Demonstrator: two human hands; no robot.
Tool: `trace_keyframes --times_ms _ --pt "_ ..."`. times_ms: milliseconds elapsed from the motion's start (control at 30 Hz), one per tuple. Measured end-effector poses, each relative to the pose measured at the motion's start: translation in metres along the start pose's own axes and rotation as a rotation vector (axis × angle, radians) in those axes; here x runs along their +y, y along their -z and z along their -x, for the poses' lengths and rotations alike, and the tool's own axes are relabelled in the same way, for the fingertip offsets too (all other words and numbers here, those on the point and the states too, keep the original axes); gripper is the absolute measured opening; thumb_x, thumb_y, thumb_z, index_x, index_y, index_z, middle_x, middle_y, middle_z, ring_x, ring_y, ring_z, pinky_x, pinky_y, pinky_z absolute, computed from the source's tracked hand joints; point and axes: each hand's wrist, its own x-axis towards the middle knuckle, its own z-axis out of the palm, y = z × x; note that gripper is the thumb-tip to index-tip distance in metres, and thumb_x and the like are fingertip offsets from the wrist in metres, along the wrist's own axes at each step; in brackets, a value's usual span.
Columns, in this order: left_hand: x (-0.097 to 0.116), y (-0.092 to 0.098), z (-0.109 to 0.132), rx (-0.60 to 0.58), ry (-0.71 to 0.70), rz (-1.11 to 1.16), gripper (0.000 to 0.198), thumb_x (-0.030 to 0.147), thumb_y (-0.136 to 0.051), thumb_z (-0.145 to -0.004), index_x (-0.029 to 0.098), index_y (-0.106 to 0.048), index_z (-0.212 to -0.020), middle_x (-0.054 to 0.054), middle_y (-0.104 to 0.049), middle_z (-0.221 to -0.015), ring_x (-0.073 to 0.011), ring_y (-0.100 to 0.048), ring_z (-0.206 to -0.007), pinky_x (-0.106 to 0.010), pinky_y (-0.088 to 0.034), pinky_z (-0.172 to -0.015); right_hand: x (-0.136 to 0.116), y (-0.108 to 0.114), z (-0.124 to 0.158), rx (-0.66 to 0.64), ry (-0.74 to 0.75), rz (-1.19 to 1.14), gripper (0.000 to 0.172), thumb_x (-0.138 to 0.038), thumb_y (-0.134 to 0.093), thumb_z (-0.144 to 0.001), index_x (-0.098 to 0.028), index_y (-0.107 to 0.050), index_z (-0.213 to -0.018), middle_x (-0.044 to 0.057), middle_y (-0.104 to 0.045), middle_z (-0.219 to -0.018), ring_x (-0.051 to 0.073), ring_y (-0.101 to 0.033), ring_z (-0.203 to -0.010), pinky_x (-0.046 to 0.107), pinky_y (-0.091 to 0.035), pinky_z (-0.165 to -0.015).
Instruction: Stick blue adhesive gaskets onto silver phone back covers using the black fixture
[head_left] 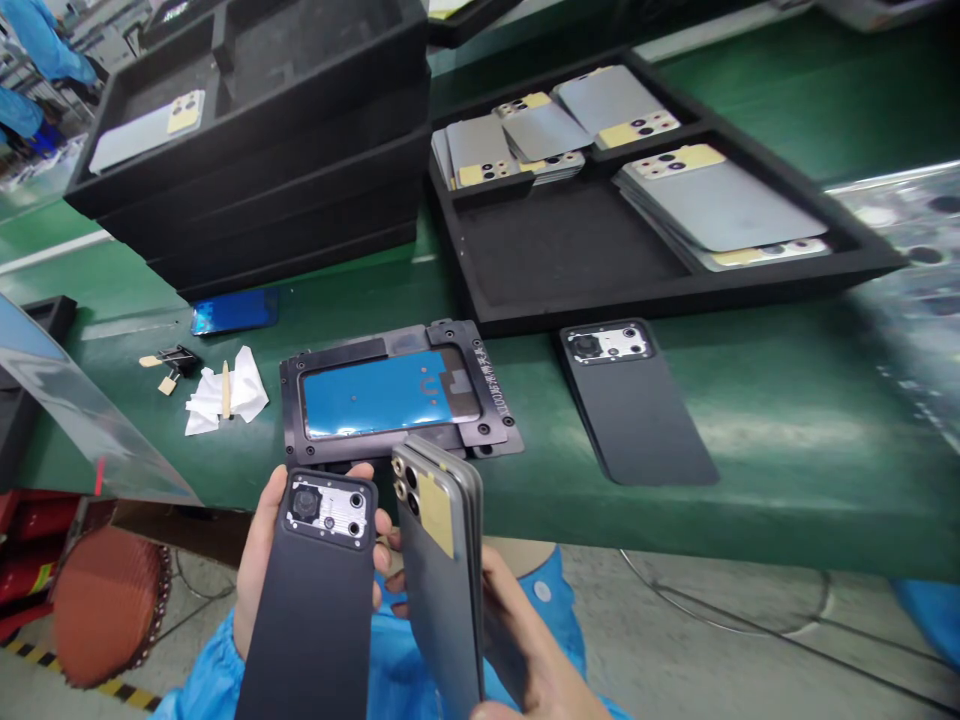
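Observation:
My left hand (259, 560) is closed around a dark grey phone back cover (319, 610), its silver camera plate at the top. In my right hand (525, 640) is a small stack of grey phone back covers (435, 560), held on edge, with a pale yellow film by the camera rings. The two hands are close together over the bench's front edge. Just beyond them lies a black metal fixture (375, 348) with a blue film sheet (367, 395) in its recess. More dark covers (637, 410) lie on the bench to the right.
A black divided tray (562, 250) holds several grey covers (750, 200). Stacked black trays (277, 160) stand back left. White tissue (247, 385), a binder clip (178, 362) and a blue film piece (236, 310) lie on the green bench (787, 430). A round stool (109, 605) stands below left.

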Motion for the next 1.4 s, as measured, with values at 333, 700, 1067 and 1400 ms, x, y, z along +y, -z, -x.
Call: trace_keyframes --times_ms 333,700,1067,1400 --pt "-0.016 0.003 0.007 -0.044 -0.176 -0.056 0.057 0.051 -0.077 -0.085 0.018 -0.069 -0.132 -0.012 -0.078 -0.116 -0.0201 -0.074 -0.1 -0.032 -0.06 -0.089 0.003 -0.001 0.003 0.02 -0.017 -0.031 0.086 -0.068 -0.08 -0.076 -0.036 -0.047 -0.148 0.014 -0.053 -0.152 0.036 -0.059 -0.133 0.049 -0.052 -0.108" --pt "-0.026 0.01 0.015 0.244 -0.479 -0.483 0.064 0.055 -0.082 -0.079 0.03 -0.065 -0.135 -0.008 -0.07 -0.124 -0.0247 -0.068 -0.106 -0.036 -0.061 -0.087 0.021 -0.001 0.002 0.065 0.012 0.043 0.086 -0.066 -0.08 -0.077 -0.03 -0.045 -0.147 0.017 -0.056 -0.147 0.035 -0.063 -0.127 0.049 -0.054 -0.107" --pt "-0.028 0.02 0.01 0.254 -0.551 -0.782 0.085 0.061 -0.082 -0.076 0.029 -0.049 -0.148 -0.01 -0.069 -0.129 -0.032 -0.066 -0.117 -0.038 -0.051 -0.101 0.02 -0.014 -0.006 0.092 -0.041 0.211 0.077 -0.048 -0.079 -0.084 -0.029 -0.042 -0.149 0.015 -0.055 -0.152 0.033 -0.054 -0.141 0.052 -0.043 -0.119" --pt "-0.028 0.02 0.009 0.293 -0.576 -0.752 0.081 0.064 -0.078 -0.079 0.028 -0.052 -0.147 -0.009 -0.071 -0.126 -0.0297 -0.068 -0.11 -0.036 -0.052 -0.097 0.019 -0.012 -0.004 0.056 -0.038 0.186 0.075 -0.047 -0.081 -0.083 -0.027 -0.046 -0.147 0.016 -0.056 -0.152 0.034 -0.055 -0.14 0.052 -0.046 -0.117"
